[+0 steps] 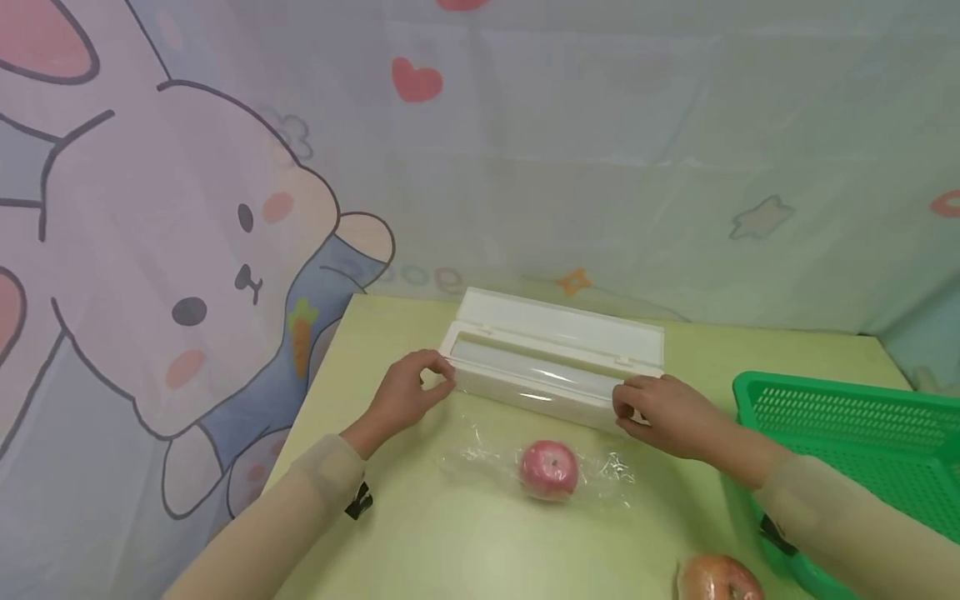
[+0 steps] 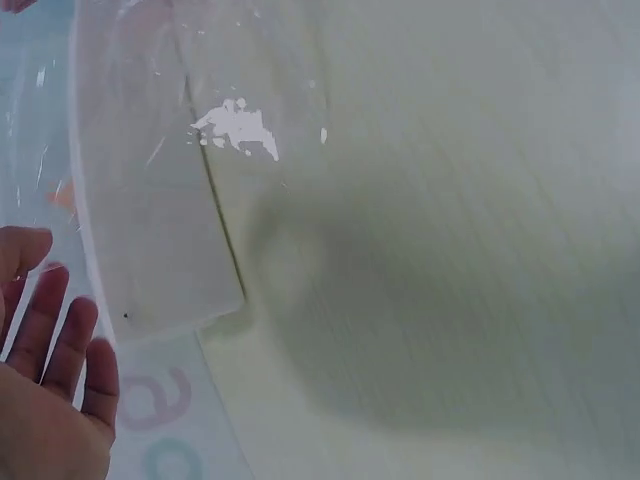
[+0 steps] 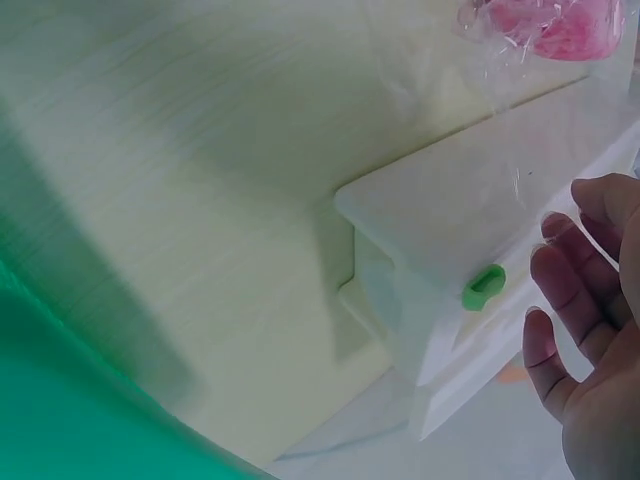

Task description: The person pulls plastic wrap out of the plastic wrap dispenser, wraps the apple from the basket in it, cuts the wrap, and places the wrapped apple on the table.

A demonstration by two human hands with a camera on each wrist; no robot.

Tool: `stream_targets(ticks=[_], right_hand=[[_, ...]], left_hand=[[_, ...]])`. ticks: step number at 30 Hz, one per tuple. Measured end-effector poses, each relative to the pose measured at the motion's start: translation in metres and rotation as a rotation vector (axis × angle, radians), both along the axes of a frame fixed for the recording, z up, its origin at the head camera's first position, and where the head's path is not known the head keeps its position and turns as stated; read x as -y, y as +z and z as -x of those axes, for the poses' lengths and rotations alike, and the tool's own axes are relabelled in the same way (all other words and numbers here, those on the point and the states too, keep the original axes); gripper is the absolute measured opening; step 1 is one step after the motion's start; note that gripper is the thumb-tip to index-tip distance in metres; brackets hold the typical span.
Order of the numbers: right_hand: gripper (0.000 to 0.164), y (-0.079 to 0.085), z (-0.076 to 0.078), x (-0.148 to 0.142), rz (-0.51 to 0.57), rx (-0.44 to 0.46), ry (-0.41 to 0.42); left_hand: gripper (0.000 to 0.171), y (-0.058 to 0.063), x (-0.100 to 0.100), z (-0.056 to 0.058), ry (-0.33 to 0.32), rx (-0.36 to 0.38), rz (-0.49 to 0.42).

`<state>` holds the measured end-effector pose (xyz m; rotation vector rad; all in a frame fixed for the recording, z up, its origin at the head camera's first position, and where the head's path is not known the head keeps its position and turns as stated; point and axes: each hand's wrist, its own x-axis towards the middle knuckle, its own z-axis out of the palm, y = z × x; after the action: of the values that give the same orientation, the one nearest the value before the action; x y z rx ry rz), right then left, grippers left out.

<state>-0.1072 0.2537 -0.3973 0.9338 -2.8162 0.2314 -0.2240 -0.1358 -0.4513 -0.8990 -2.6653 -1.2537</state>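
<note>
A white cling film dispenser (image 1: 517,393) lies across the table with its lid (image 1: 558,318) tipped back, a roll of clear cling film (image 1: 536,365) inside. At its left end my left hand (image 1: 408,390) pinches the film's edge between thumb and forefinger. My right hand (image 1: 671,412) pinches the film near the other end, the remaining fingers loosely bent in the right wrist view. Between my arms sits a pink apple-like fruit (image 1: 549,471) on or in a crinkled piece of film (image 1: 480,457); which one I cannot tell. A green slider (image 3: 484,288) shows at the dispenser's end.
A green plastic basket (image 1: 847,388) stands to the right, partly behind my right forearm. Close to it, a reddish-orange fruit (image 1: 718,578) is cut off by the bottom edge. A printed curtain (image 1: 555,167) hangs behind the pale yellow-green table (image 1: 420,542).
</note>
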Motion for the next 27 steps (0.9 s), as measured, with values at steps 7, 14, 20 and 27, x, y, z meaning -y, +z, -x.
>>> stream_targets(ticks=[7, 14, 20, 27], right_hand=[[0.030, 0.002, -0.013, -0.002, 0.015, 0.034, 0.027], [0.036, -0.005, -0.026, 0.000, 0.034, -0.045, 0.123], [0.039, -0.008, -0.037, 0.006, 0.017, -0.042, 0.150], [0.041, -0.018, -0.046, 0.010, 0.000, -0.101, 0.197]], left_hand=[[0.005, 0.008, 0.007, -0.012, -0.083, 0.226, -0.076], [0.005, 0.007, 0.021, -0.024, -0.187, 0.319, -0.077], [0.005, 0.006, 0.029, -0.031, -0.247, 0.311, -0.027], [0.011, 0.004, 0.036, -0.045, -0.286, 0.277, 0.020]])
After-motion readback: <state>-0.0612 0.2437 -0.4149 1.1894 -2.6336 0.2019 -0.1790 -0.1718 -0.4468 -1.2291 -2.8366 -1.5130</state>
